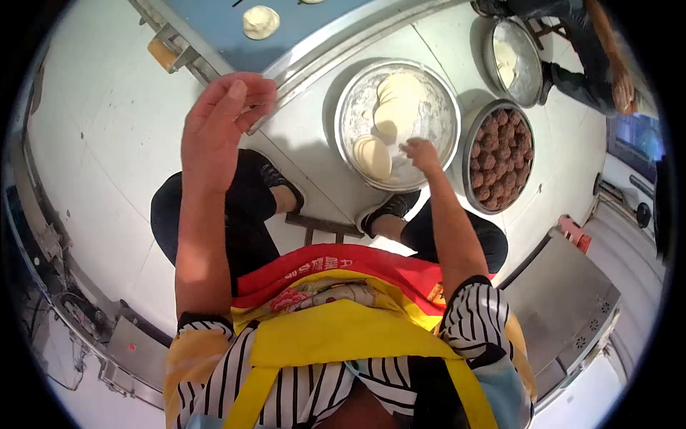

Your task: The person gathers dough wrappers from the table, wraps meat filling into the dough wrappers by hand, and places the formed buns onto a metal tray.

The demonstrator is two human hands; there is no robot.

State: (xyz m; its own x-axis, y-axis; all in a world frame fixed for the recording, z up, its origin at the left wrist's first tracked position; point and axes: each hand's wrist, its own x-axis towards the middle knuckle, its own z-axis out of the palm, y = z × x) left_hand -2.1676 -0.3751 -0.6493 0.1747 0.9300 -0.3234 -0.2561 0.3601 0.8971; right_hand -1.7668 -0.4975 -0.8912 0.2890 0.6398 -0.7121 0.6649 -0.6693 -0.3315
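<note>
My left hand point(225, 118) is raised beside the edge of the blue work surface point(314, 36), fingers loosely bent and slightly apart, with nothing seen in it. My right hand point(421, 154) is over the right side of a round metal bowl point(446, 93) dusted with flour. Its fingers are partly curled, and no object shows between them. In that bowl, a short stack of round dough wrappers point(373, 157) lies just left of my right hand. More overlapping wrappers point(397, 107) lie farther back. On the blue surface sits a pale dough piece point(261, 23).
Right of the bowl stands a round pan point(468, 164) of brown filling balls point(501, 159). Behind it, another metal bowl point(530, 61) holds pale dough, near another person's dark-trousered leg point(579, 79). A metal box-like stand point(561, 297) is at lower right.
</note>
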